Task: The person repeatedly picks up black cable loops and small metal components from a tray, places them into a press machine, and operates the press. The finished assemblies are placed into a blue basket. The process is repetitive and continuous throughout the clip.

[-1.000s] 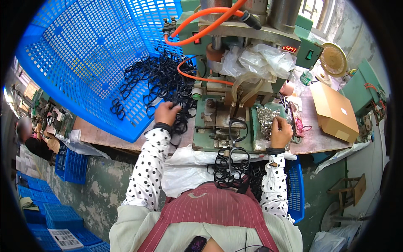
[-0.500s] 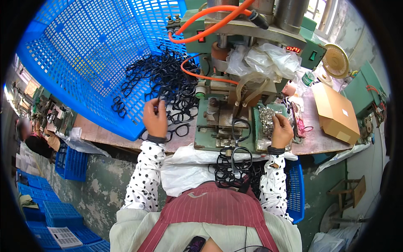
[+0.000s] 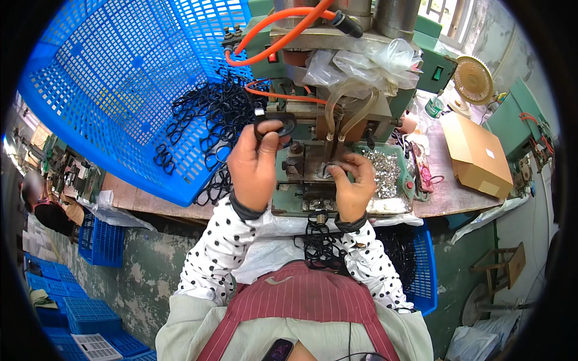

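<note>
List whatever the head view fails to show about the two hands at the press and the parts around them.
- Left hand: its palm-side grip on the black frame is hidden by the hand's own back.
- Right hand: whatever its fingertips pinch is too small to tell.
- Tray of small metal parts: single pieces too small.
- Blue crate: cut by the rim.

Closed brown cardboard box (image 3: 477,154), flat and rectangular, at the right end of the wooden bench (image 3: 445,198) — bearing a small white label (image 3: 490,153) on its top; crumpled clear plastic bag (image 3: 361,63) draped over the machine, far centre.
</note>
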`<action>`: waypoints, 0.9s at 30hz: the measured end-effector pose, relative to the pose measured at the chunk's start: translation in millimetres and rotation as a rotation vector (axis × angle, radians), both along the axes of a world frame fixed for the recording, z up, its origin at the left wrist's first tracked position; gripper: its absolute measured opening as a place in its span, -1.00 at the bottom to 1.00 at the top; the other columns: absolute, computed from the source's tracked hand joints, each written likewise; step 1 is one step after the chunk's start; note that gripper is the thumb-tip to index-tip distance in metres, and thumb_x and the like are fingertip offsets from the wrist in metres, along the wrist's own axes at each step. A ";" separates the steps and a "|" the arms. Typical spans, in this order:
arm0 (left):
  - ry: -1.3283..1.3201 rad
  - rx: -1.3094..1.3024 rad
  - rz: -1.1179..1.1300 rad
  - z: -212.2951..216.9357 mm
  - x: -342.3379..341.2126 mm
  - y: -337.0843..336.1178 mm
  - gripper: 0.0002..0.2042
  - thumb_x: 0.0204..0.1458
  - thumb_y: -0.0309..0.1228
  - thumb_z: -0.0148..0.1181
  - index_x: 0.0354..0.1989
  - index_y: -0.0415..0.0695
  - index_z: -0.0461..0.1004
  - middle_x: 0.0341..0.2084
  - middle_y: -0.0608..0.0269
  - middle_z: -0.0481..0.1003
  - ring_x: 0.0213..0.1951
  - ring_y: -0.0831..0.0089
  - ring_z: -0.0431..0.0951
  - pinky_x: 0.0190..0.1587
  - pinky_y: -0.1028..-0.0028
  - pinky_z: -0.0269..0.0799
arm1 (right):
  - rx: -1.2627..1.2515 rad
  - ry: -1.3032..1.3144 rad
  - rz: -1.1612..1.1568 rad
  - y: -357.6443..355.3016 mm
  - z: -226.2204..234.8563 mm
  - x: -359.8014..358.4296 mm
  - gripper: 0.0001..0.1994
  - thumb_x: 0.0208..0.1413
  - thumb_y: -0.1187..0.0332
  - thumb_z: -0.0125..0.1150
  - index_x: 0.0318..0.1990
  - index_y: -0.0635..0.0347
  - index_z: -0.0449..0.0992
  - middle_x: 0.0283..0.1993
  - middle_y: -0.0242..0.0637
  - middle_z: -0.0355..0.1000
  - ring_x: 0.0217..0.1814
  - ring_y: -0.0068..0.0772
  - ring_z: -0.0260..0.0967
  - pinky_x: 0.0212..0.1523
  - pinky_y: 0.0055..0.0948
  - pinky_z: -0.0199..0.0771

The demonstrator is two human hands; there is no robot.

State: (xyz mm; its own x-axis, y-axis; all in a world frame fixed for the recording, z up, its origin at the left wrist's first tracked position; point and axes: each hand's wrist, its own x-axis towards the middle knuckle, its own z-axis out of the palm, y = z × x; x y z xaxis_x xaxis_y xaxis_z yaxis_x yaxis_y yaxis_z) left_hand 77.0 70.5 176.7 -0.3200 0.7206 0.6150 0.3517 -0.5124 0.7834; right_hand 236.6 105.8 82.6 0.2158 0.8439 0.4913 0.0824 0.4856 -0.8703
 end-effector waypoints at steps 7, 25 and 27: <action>-0.024 0.014 -0.076 -4.1 -7.4 3.0 -0.85 0.24 -0.50 0.02 -0.13 -0.30 0.44 -0.26 0.21 0.54 -0.29 0.49 0.60 -0.24 0.55 0.50 | 0.033 0.187 0.058 7.0 -6.9 -12.7 -0.72 -0.04 0.64 0.30 -0.16 0.34 0.39 -0.30 -0.25 0.50 -0.23 -0.49 0.52 -0.18 -0.58 0.47; 0.772 0.419 -0.516 -75.9 23.3 -4.2 -0.55 -0.11 -0.64 0.15 0.05 -0.19 0.44 0.02 0.13 0.47 -0.03 0.17 0.51 0.10 0.19 0.43 | -0.356 -0.540 -0.297 52.8 -49.7 165.0 -0.66 -0.05 0.17 0.36 -0.15 0.14 0.56 -0.28 -0.11 0.58 -0.24 -0.05 0.54 -0.21 -0.17 0.48; 0.801 0.418 -0.478 -77.8 22.4 -5.7 -0.57 -0.09 -0.62 0.15 0.05 -0.19 0.45 0.03 0.11 0.48 -0.03 0.17 0.51 0.10 0.19 0.43 | -0.452 -0.944 -0.331 33.3 -33.0 158.4 -0.63 -0.07 0.15 0.38 -0.15 0.15 0.55 -0.30 -0.10 0.57 -0.26 -0.03 0.54 -0.22 -0.16 0.49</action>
State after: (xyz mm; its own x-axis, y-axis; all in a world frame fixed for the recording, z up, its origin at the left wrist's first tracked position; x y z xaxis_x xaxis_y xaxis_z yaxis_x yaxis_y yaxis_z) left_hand 99.4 64.8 98.9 0.5607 0.3440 0.7532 0.3809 -0.9148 0.1343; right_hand 395.1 139.1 49.6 0.1645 0.9573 0.2379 0.8767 -0.0314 -0.4800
